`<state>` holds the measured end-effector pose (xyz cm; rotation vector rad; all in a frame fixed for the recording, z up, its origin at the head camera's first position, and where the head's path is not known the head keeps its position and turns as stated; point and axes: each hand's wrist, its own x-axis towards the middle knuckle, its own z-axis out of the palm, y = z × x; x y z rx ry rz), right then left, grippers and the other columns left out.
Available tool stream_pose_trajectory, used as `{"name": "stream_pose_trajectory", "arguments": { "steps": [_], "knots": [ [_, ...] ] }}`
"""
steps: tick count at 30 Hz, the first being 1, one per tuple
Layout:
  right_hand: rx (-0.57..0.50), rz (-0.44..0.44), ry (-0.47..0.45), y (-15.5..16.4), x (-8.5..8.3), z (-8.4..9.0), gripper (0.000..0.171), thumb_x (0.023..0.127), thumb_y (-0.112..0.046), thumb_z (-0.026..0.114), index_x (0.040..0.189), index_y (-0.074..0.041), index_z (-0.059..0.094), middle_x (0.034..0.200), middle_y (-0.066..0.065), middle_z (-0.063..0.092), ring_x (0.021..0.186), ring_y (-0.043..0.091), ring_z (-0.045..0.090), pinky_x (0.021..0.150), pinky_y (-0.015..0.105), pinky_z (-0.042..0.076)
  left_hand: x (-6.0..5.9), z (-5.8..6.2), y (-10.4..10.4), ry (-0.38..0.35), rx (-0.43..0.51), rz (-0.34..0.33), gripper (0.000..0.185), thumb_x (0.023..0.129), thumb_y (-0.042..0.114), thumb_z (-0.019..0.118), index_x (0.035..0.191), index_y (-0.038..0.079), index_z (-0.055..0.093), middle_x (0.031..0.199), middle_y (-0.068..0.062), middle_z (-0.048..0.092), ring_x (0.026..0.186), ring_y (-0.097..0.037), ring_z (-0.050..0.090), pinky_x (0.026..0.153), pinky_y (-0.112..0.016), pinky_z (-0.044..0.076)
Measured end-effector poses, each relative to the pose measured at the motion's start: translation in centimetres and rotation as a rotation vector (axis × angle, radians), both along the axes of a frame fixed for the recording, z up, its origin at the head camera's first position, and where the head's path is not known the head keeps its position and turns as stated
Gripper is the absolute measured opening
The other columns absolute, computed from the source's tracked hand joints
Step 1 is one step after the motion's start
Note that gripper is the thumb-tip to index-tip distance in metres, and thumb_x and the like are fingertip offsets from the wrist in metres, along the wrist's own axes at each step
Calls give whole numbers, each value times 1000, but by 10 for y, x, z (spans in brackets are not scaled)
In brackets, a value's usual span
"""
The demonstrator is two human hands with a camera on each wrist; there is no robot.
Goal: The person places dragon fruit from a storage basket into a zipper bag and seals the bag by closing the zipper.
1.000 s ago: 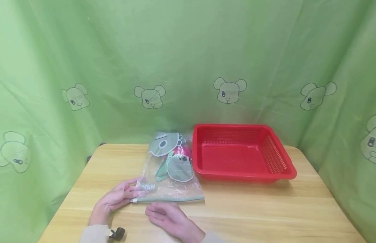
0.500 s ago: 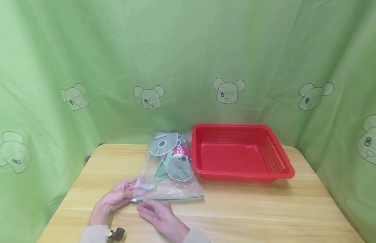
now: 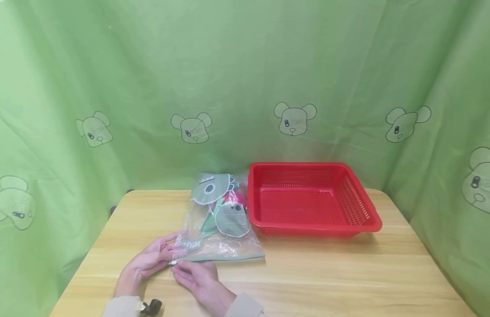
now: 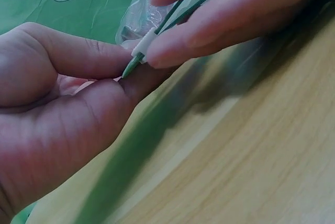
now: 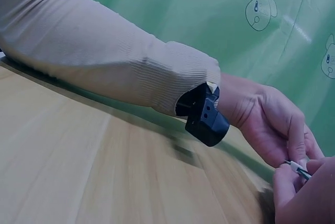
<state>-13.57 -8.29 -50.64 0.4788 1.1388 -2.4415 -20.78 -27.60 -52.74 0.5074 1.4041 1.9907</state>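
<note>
A clear zip bag [image 3: 237,247] with grey-green animal prints lies on the table, its green zip edge [image 3: 229,258] toward me. Through the plastic show a pink item [image 3: 238,197] and a green one [image 3: 208,224], partly hidden by the prints. My left hand [image 3: 148,259] pinches the bag's near left corner between thumb and fingers. Right beside it, my right hand [image 3: 202,279] holds the white zip slider [image 4: 144,46] between thumb and fingertips. In the left wrist view the slider sits close to the end of the zip strip, just off the left thumb tip.
A red plastic basket [image 3: 308,228] with perforated walls stands right of the bag, close against it. The wooden table [image 3: 328,273] reaches back to a green curtain [image 3: 245,66] printed with bear heads. A black wrist camera [image 5: 207,122] hangs at the left sleeve.
My right hand has slid left along the zip edge to the left corner. My left hand has kept its hold there. The bag has barely moved.
</note>
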Motion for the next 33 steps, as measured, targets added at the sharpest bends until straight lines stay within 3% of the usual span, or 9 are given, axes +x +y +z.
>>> {"name": "stream_pose_trajectory", "arguments": {
  "steps": [8, 14, 24, 33],
  "knots": [
    [45, -44, 4, -9, 3, -1, 46, 81, 9, 77, 123, 12, 61, 99, 22, 74, 97, 38, 74, 86, 45, 61, 5, 0, -2, -13, 9, -9, 74, 97, -20, 38, 157, -9, -3, 155, -27, 40, 137, -29, 52, 114, -43, 39],
    [75, -76, -10, -17, 3, -1, 42, 79, 8, 79, 118, 12, 64, 96, 21, 75, 93, 36, 75, 82, 43, 62, 7, 1, -3, -30, 33, -4, 75, 97, -20, 39, 157, -10, -5, 156, -29, 36, 139, -31, 50, 115, -44, 37],
    [110, -101, -26, -19, 2, -1, 38, 78, 9, 79, 113, 13, 64, 93, 20, 75, 91, 35, 75, 81, 42, 62, 4, 1, -3, -28, 51, -43, 71, 100, -19, 35, 158, -7, -3, 153, -29, 42, 139, -33, 49, 115, -46, 37],
    [86, -108, -30, -17, 0, 0, 40, 78, 10, 78, 116, 13, 65, 94, 20, 75, 91, 34, 75, 81, 41, 62, 2, 3, 1, -55, 38, 6, 72, 99, -18, 39, 158, -8, -2, 157, -24, 38, 138, -30, 51, 116, -45, 37]
  ]
}}
